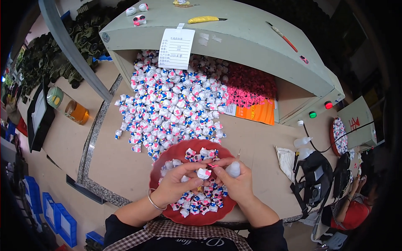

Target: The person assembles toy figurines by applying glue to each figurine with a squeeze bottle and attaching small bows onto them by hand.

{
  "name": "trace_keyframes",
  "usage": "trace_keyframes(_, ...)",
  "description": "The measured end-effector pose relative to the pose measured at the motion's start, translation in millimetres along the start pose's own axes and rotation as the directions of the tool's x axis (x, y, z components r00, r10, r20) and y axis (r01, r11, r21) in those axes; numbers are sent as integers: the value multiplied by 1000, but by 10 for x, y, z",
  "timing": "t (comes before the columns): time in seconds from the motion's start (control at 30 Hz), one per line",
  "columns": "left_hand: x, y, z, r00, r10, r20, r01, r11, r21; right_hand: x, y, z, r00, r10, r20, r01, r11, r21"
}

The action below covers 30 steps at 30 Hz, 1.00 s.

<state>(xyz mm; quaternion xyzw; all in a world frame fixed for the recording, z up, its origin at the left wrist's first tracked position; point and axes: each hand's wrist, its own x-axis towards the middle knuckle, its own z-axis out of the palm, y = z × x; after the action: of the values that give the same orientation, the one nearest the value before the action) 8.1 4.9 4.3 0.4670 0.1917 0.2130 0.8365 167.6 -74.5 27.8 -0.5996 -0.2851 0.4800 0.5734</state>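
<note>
Over a red scalloped tray (pixel 197 220), my left hand (pixel 178 178) pinches a white figurine (pixel 204 173); my right hand (pixel 239 183) grips a small pink piece (pixel 213 165), seemingly sunglasses (with a needle-tipped squeeze bottle (pixel 233 169) tucked in the same hand). I'd judge it best to steady the figurine, line the pink piece up squarely, then press gently.

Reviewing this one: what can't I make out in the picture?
All in the head view:
White figurine: its underside, turned from the camera, and edges covered by the left hand.
Pink piece: too small for its exact shape, partly covered by the right hand.
White bottle: partly hidden in the right hand.
Red tray: much of its floor, under figurines and hands.
Co-worker: partly lost in the dark rim.
</note>
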Motion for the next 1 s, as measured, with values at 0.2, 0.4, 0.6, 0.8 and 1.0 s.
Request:
trace_keyframes(0.2, -25, 37, 22, 999, -39, 12, 39, 999, 9, -3, 36, 18, 993, -119, -9, 119, 992, -45)
trace_keyframes(0.4, -13, 48, 23, 998, -67, -11, 68, 995, 67, 1, 56, -86, 998, -43, 47, 52, 978, -201)
trace_keyframes(0.6, 2, 79, 58, 994, -103, -26, 105, 991, 85, -10, 68, -137, 969, -219, 111, 245, 899, -363)
trace_keyframes(0.8, 16, 101, 126, 992, -101, -78, 105, 993, 59, 2, 103, -200, 920, -361, 156, 393, 837, -382)
trace_keyframes(1.0, 8, -27, 41, 994, -10, -111, 28, 985, 168, -53, 13, -136, 969, 16, 248, -23, 999, 24)
